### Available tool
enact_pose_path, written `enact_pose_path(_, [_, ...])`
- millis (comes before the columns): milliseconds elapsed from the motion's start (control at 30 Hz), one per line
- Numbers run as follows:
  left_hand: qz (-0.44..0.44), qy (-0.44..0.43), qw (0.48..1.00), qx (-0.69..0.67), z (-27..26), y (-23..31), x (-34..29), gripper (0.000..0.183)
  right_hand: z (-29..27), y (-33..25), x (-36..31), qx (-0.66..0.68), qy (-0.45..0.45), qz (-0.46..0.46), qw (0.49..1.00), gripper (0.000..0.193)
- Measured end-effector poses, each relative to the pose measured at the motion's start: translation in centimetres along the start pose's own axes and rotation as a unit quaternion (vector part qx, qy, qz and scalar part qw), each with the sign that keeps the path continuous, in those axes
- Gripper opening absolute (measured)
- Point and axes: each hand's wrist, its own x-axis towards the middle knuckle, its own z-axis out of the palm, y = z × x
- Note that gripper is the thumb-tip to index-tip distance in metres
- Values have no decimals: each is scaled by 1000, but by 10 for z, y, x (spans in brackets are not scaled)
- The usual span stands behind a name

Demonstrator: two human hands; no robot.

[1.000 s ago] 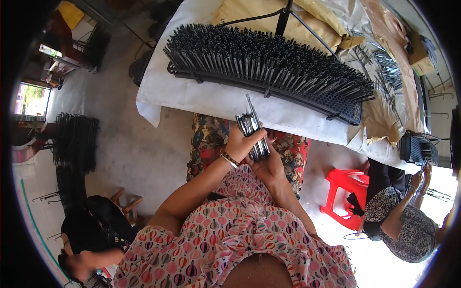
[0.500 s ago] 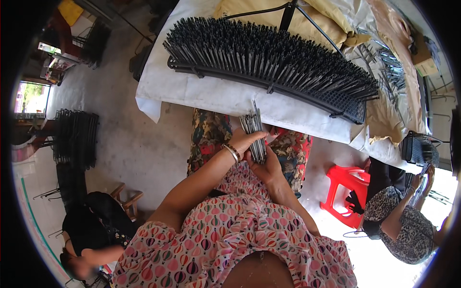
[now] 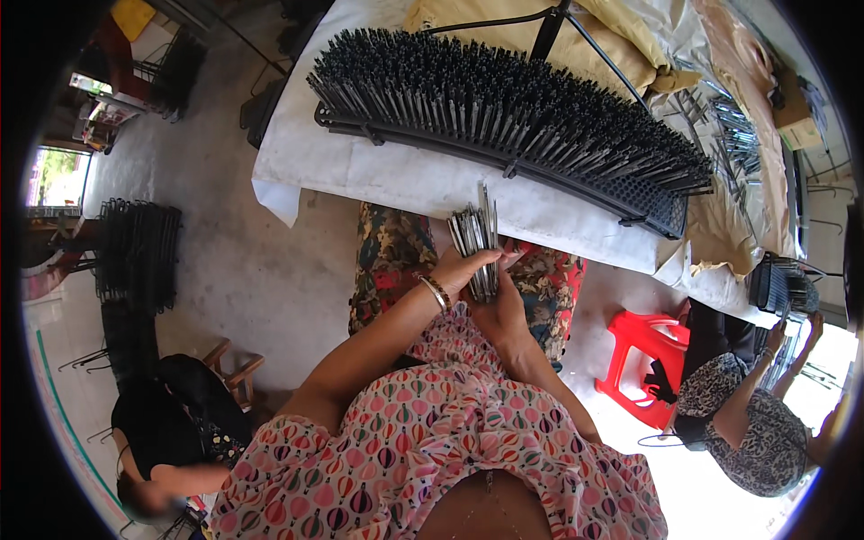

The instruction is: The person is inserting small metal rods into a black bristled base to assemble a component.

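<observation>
Above my lap I hold a bundle of thin metal rods (image 3: 472, 232), gripped between both hands. It stands roughly upright, and one or two rods stick up beyond the others. My left hand (image 3: 457, 270) is closed round the bundle from the left, its thumb across the front. Cupped at the lower right of the bundle is my right hand (image 3: 500, 304), its fingers partly hidden behind the rods. Just beyond, on the table, a long black mesh rack (image 3: 432, 144) holds a dense mass of dark, slim rods (image 3: 504, 94) standing on end.
White cloth (image 3: 387, 175) covers the table edge before me. Brown paper and loose rods (image 3: 733, 135) lie at the far right. A person with a smaller rack sits right, by a red plastic stool (image 3: 630, 369); another person in black (image 3: 171, 414) sits left, near hanging dark rods (image 3: 135, 256).
The bundle has risen slightly in my hands, and its upper ends look more fanned out. My right hand has turned a little round its base. Both hands keep hold.
</observation>
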Motion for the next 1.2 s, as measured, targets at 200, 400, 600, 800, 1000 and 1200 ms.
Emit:
enact_pose_path(200, [-33,-28,992,-116,-5,25,-5,21,12,-20,-32,-353,88,-143,920,29])
enact_pose_path(400, [-57,-53,993,-88,-14,28,-5,22,12,-48,-34,-616,-28,-375,692,23])
enact_pose_path(600, [-54,-41,996,-64,-19,32,-8,18,39,-68,-23,-747,-179,-479,425,32])
enact_pose_path(800, [-62,-67,995,-39,-27,33,-12,24,45,-69,-12,-763,-244,-497,334,31])
enact_pose_path(1000, [-84,-78,992,-56,-31,36,-20,24,49,-70,-17,-758,-288,-533,240,29])
enact_pose_path(1200, [-41,-86,995,6,-29,31,-31,24,77,-66,-46,-579,-65,-478,657,18])
